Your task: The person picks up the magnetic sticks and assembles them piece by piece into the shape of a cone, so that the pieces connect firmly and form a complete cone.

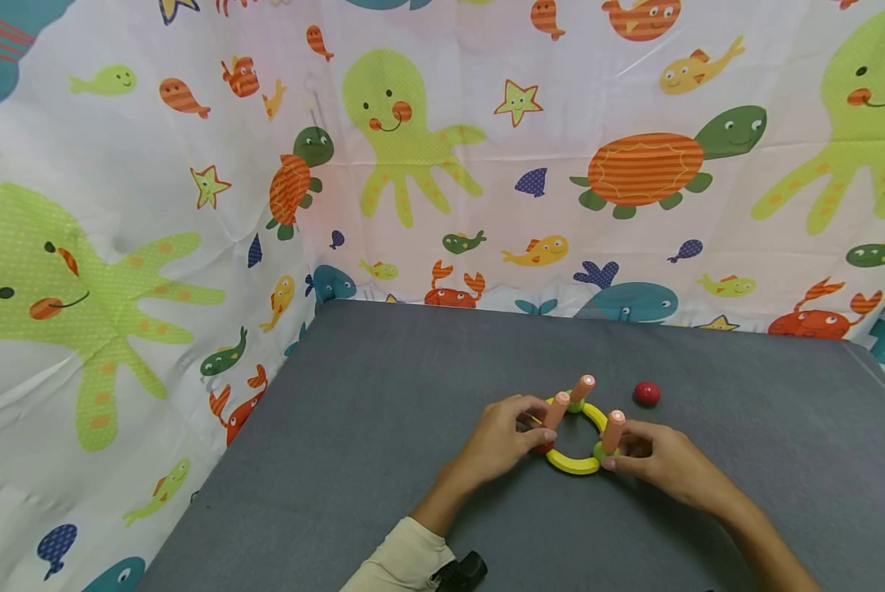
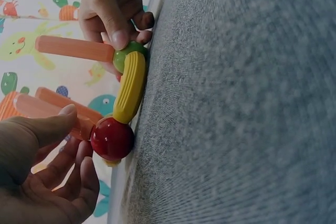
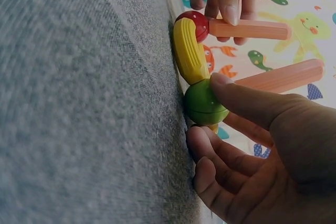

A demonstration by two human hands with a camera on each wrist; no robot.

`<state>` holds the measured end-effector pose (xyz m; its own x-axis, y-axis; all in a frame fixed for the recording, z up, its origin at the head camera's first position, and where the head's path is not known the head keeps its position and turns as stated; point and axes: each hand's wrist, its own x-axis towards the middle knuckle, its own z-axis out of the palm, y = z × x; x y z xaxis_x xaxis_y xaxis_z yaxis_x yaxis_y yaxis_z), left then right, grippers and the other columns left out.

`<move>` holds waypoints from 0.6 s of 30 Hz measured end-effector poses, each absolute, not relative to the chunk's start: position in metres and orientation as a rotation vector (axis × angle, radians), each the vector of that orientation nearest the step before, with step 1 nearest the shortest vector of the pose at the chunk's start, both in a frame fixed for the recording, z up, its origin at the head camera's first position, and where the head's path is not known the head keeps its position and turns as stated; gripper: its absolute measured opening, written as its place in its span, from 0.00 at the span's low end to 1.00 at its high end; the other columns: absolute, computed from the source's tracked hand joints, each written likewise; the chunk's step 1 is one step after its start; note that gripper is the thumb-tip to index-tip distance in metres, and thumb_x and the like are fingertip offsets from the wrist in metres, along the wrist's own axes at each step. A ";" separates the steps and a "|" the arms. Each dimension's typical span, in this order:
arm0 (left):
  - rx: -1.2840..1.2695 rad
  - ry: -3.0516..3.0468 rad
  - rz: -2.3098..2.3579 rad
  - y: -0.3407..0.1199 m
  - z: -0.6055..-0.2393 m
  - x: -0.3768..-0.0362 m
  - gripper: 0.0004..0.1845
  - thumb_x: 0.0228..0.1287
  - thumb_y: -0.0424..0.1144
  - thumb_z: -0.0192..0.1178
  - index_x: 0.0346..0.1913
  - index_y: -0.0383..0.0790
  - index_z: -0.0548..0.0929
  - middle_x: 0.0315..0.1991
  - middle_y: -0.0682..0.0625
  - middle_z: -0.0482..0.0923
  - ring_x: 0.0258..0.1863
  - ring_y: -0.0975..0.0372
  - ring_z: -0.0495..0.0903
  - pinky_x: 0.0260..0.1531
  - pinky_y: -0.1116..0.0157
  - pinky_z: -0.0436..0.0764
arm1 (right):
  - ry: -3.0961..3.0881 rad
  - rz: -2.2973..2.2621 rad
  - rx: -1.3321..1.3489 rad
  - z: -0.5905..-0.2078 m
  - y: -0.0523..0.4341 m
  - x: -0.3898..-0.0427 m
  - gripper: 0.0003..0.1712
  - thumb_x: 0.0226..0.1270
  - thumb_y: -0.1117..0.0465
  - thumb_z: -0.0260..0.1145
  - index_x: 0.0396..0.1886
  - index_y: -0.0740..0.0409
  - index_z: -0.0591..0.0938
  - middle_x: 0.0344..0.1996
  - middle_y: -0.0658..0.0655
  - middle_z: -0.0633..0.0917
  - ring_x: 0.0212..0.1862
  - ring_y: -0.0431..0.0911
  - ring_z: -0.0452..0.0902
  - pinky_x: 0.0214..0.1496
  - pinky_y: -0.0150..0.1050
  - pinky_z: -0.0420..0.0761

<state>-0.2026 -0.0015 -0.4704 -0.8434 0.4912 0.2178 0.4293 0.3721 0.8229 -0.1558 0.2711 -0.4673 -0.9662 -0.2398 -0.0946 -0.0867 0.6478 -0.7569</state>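
On the grey table (image 1: 383,411) lies a toy ring (image 1: 572,464) of yellow curved pieces (image 2: 130,86) joined by balls, with three orange sticks (image 1: 582,386) standing up from it. My left hand (image 1: 539,427) pinches the left orange stick (image 3: 247,29) just above the red ball (image 2: 112,138). My right hand (image 1: 613,456) grips the green ball (image 3: 202,103) at the foot of the right stick (image 1: 613,429), thumb on the ball and fingers curled under it. A loose red ball (image 1: 646,393) lies just beyond the ring on the right.
A sea-creature printed cloth (image 1: 413,164) hangs behind and to the left of the table. The table's left edge (image 1: 265,411) slants toward me and its far edge runs under the cloth. A dark object (image 1: 461,571) sits at my left sleeve.
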 end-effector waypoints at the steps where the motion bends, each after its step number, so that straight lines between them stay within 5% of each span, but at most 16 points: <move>1: 0.851 2.550 1.491 -0.002 -0.470 -0.202 0.15 0.70 0.40 0.72 0.56 0.41 0.88 0.50 0.51 0.87 0.44 0.70 0.85 0.43 0.74 0.82 | 2.679 -1.219 -0.272 -0.468 0.271 -0.156 0.15 0.66 0.50 0.79 0.43 0.53 0.85 0.32 0.51 0.84 0.34 0.42 0.80 0.35 0.35 0.77; 6: 0.833 2.557 1.464 -0.002 -0.470 -0.201 0.15 0.71 0.41 0.72 0.56 0.42 0.89 0.48 0.51 0.86 0.44 0.68 0.85 0.43 0.74 0.82 | 2.658 -1.254 -0.317 -0.468 0.273 -0.156 0.14 0.68 0.50 0.78 0.43 0.52 0.85 0.32 0.51 0.84 0.34 0.41 0.80 0.35 0.35 0.78; 18: 0.819 2.544 1.462 -0.002 -0.469 -0.202 0.14 0.72 0.41 0.71 0.57 0.43 0.89 0.46 0.54 0.89 0.42 0.72 0.83 0.43 0.73 0.81 | 2.782 -1.180 -0.243 -0.458 0.292 -0.158 0.23 0.67 0.55 0.78 0.59 0.57 0.86 0.41 0.53 0.88 0.41 0.45 0.84 0.37 0.37 0.82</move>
